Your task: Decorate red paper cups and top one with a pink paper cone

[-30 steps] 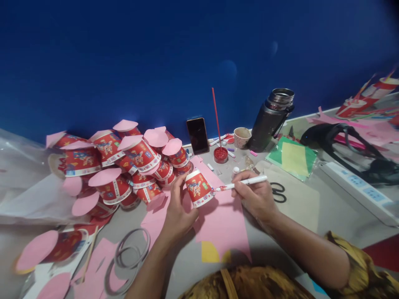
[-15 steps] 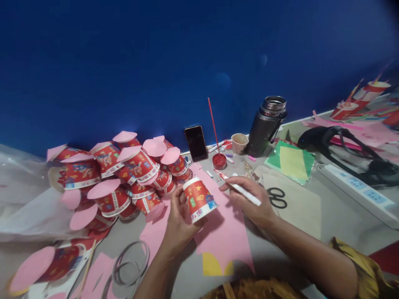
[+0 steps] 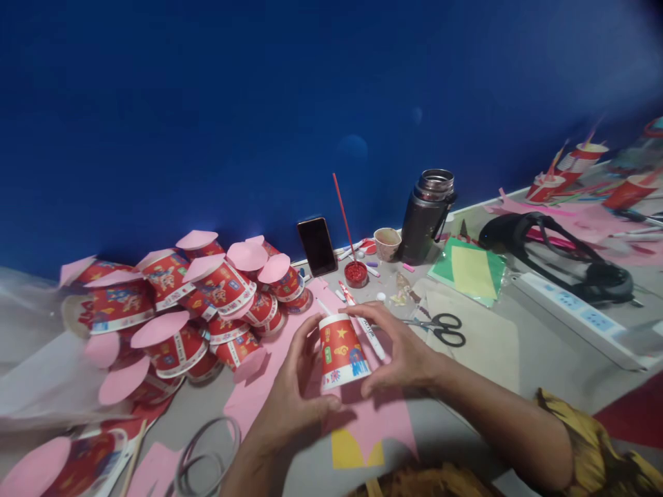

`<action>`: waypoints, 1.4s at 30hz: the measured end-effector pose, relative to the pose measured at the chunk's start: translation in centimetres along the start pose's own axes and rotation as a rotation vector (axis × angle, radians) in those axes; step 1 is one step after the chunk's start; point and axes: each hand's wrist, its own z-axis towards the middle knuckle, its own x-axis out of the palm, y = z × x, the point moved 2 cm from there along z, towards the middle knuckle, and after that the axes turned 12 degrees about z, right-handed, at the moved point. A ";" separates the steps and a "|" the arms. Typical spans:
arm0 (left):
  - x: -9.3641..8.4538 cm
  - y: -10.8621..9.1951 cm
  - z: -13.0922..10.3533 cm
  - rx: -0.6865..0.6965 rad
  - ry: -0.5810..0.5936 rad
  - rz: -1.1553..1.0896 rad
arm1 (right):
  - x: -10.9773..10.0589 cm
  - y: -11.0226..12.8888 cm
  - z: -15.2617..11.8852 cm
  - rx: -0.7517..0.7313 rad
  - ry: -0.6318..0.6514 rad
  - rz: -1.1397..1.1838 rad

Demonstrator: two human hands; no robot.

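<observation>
A red paper cup (image 3: 342, 351) with a gold star and a white rim at the bottom is held upside down above pink paper (image 3: 370, 417). My left hand (image 3: 295, 383) curves round its left side, thumb near the lower rim. On the cup's right, my right hand (image 3: 398, 348) has its fingertips by the cup's top and its thumb near the rim. A white marker (image 3: 371, 337) with a red tip lies between the cup and that hand's palm, tip pointing up and away.
Red cups with pink paper discs (image 3: 173, 338) are heaped at left. Behind stand a phone (image 3: 317, 246), a red pot (image 3: 356, 274), a small cup (image 3: 387, 244) and a dark flask (image 3: 425, 217). Scissors (image 3: 446, 330), a power strip (image 3: 580, 314) and black straps (image 3: 556, 255) lie at right.
My right hand has moved left to the cup with the marker, which now points more upward. The cup has been turned more upright. The view has shifted slightly, uncovering more of the scissors.
</observation>
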 end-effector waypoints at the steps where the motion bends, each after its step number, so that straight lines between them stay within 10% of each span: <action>1: -0.2 -0.2 0.0 0.001 0.003 0.027 | 0.1 -0.1 0.0 0.007 0.002 -0.001; 9: -1.4 -0.8 0.2 -0.003 -0.117 0.302 | -0.3 0.1 -0.1 0.021 0.013 -0.011; 19: -1.5 0.2 0.8 0.062 -0.407 0.516 | 0.0 2.5 -0.9 -0.213 -0.272 0.117; 42: -1.4 0.3 0.7 0.072 -0.379 0.600 | 0.3 2.3 -0.5 -0.071 -0.368 0.106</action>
